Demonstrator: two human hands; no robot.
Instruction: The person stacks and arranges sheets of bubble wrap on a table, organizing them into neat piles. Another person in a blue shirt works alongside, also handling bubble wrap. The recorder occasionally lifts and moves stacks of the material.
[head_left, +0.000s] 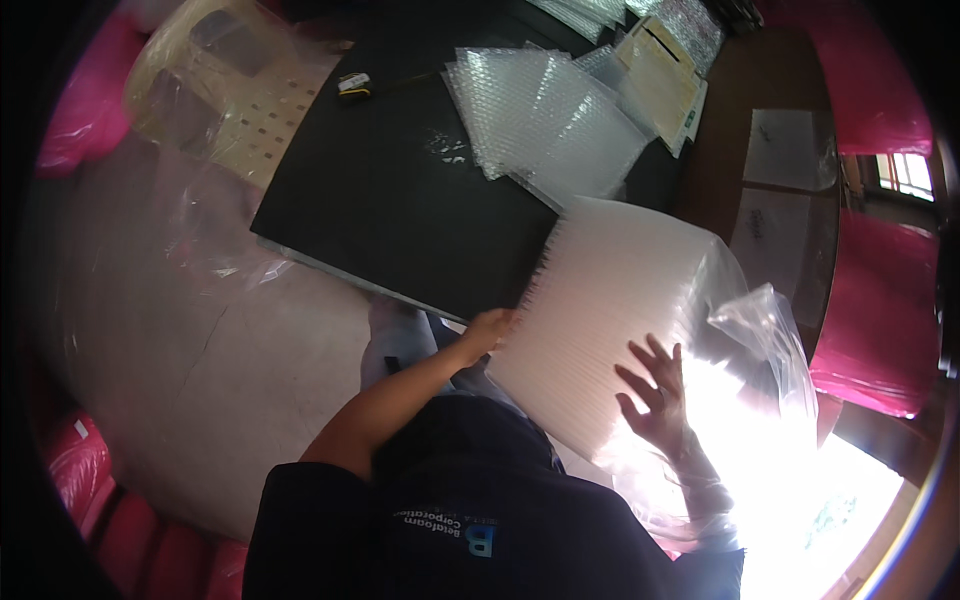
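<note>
A thick stack of whitish translucent sheets (610,290) lies slanted at the right front of the dark table, its layered edges showing. My left hand (490,332) is closed on the stack's left near edge, with the fingertips partly hidden by it. Over the stack's right side my right hand (657,395) is spread, fingers apart and gripping nothing. A clear plastic bag (765,325) covers the stack's right end and hangs around my right forearm. Strong glare there hides how far the bag reaches over the sheets.
On the black tabletop (390,200) are fanned bubble-wrap pouches (550,120) and a tape measure (354,86). Cardboard and papers (660,75) lie at the far right. Pink plastic-wrapped bundles (875,310) stand at the right. Loose clear film (215,220) lies on the left floor.
</note>
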